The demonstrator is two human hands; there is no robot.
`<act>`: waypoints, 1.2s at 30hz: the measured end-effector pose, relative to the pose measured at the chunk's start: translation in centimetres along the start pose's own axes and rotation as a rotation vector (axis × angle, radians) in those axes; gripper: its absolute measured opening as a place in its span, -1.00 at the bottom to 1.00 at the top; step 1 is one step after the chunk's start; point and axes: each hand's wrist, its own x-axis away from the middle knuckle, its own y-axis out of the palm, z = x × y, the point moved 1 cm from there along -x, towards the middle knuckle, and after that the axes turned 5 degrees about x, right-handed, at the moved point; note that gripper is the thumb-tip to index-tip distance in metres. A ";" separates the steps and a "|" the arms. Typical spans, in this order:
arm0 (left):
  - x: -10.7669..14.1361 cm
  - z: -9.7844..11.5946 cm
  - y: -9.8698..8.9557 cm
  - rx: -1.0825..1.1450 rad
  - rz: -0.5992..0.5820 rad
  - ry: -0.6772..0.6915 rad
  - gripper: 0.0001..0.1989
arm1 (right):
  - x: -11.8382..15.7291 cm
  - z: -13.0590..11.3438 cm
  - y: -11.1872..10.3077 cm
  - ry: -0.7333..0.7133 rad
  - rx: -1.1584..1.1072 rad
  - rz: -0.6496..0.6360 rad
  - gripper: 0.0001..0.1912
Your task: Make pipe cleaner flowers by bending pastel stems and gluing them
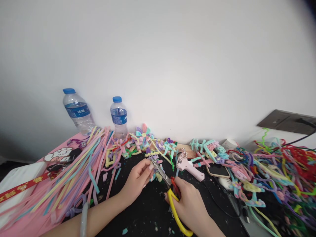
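Note:
My right hand (190, 204) grips scissors (161, 171) by their yellow and red handles. The blades point up and to the left, reaching the fingertips of my left hand (137, 179). Between its thumb and fingers, my left hand pinches a small pastel pipe-cleaner piece (158, 177), partly covered by the blades. Whether the blades touch it I cannot tell. Just right of the scissors lies a pale pink glue gun (190, 168), its nozzle end toward the wall. Behind both hands sit several pipe-cleaner flowers (144, 131).
Long pastel pipe cleaners (81, 171) fan across the left side. Two water bottles (118, 117) stand against the wall. On the right are a phone (218, 171), a white mouse (225, 184), a cable (217, 204) and tangled coloured pipe cleaners (293, 177). Scraps dot the black mat (138, 210).

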 end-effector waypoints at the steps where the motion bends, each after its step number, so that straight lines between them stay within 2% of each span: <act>1: 0.0 0.0 0.0 -0.001 0.002 -0.002 -0.73 | 0.0 0.0 0.0 -0.002 0.004 0.001 -0.78; 10: -0.1 0.1 -0.1 0.017 -0.001 0.008 -0.73 | 0.0 0.3 0.1 0.006 0.013 0.037 -0.77; 13: -0.3 0.0 -0.4 0.035 0.038 0.014 -0.74 | -0.1 0.6 0.0 0.005 0.001 0.101 -0.78; 16: -0.6 0.0 -0.8 0.037 0.110 0.029 -0.75 | -0.1 0.7 -0.4 -0.080 -0.042 0.118 -0.86; 19: -1.0 0.0 -1.2 0.038 0.162 0.059 -0.77 | 0.1 0.3 -0.8 -0.248 -0.072 0.075 -0.83; 24: -1.4 0.2 -1.5 0.034 0.190 0.066 -0.80 | 0.5 -1.0 -1.1 -0.500 -0.044 -0.099 -0.76; 28: -1.6 0.3 -1.7 -0.033 0.221 0.084 -0.80 | 0.6 -1.7 -1.4 -0.533 -0.068 -0.220 -0.68; 32: -1.8 0.0 -2.0 -0.134 0.299 0.099 -0.81 | 0.9 -2.2 -1.9 -0.545 -0.123 -0.287 -0.71; 34: -1.9 -0.3 -2.0 -0.170 0.298 0.093 -0.81 | 1.1 -2.3 -2.0 -0.583 -0.166 -0.287 -0.71; 36: -1.9 -0.5 -2.1 -0.221 0.275 0.092 -0.80 | 1.1 -1.9 -1.8 -0.597 -0.207 -0.208 -0.73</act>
